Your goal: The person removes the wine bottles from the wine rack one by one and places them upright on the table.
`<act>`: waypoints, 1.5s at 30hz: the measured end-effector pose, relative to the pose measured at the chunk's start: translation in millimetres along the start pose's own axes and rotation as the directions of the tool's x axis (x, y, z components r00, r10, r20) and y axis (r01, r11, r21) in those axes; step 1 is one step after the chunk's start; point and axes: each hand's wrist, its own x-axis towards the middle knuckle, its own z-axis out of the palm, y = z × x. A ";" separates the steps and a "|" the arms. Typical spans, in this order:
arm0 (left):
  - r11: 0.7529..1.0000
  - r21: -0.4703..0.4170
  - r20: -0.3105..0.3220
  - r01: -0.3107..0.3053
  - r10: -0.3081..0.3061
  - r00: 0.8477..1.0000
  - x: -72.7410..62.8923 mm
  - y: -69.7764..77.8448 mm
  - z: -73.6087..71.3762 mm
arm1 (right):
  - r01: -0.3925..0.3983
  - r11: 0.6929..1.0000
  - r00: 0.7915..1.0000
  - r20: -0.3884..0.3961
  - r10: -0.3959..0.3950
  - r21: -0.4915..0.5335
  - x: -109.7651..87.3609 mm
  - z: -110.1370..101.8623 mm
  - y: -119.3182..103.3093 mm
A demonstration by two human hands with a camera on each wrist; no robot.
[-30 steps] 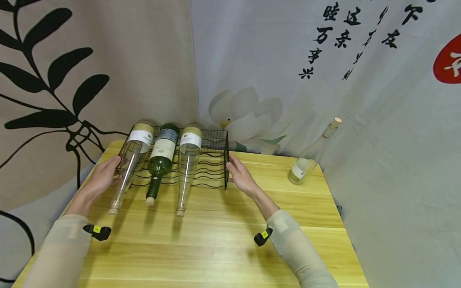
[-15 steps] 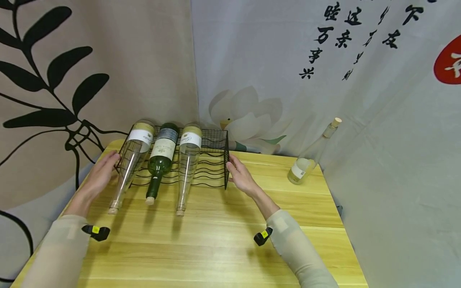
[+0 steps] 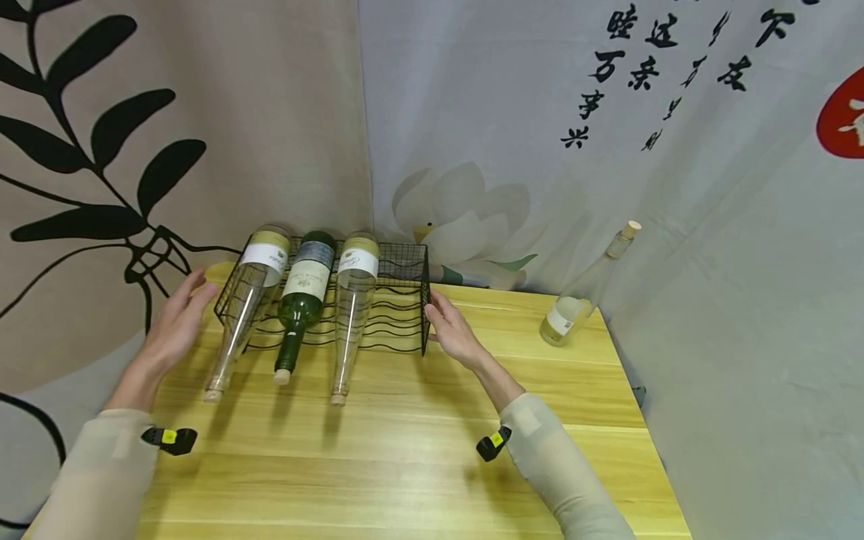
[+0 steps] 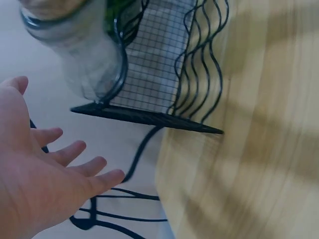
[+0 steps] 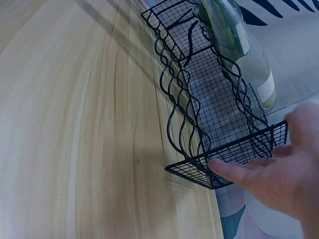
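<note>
A black wire wine rack (image 3: 403, 262) stands on the wooden table, with a mesh panel at each end. Three corked bottles lie in its left and middle part, necks toward me: a clear bottle (image 3: 265, 257), a green wine bottle (image 3: 304, 289) and a second clear bottle (image 3: 358, 262). My left hand (image 3: 169, 330) is off the rack's left end; the left wrist view shows its fingers spread, with a gap to the rack. At the right end, my right hand (image 3: 459, 334) rests extended fingers against the outer face of the mesh panel (image 5: 229, 154).
Another clear corked bottle (image 3: 565, 319) stands upright at the table's back right. Behind the table (image 3: 405, 465) hang printed cloths (image 3: 472, 97), close to the rack's back. The table's left edge runs just beneath my left forearm.
My left hand has come away from the rack's left end, moving left and slightly back from it. The right hand, the rack and the bottles stay where they were.
</note>
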 end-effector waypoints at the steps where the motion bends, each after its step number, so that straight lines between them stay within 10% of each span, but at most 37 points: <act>1: 1.000 0.009 -0.011 -0.009 0.009 1.000 -0.9 1.8 -0.3 | 0.000 1.000 1.000 0.001 0.000 0.000 0.0 0.0 -0.1; 22: 0.961 0.137 -0.112 -0.240 0.256 0.960 -37.4 77.5 4.6 | -0.004 1.000 1.000 -0.003 0.004 -0.016 0.3 0.0 0.4; 34: 0.878 0.227 -0.058 -0.421 0.444 0.894 -56.3 122.6 31.5 | 0.000 1.000 1.000 -0.005 0.000 -0.023 0.7 0.8 1.2; 45: 0.742 0.358 0.036 -0.567 0.596 0.802 -69.2 138.2 67.2 | 0.008 1.000 1.000 -0.010 -0.008 -0.026 0.2 1.7 1.1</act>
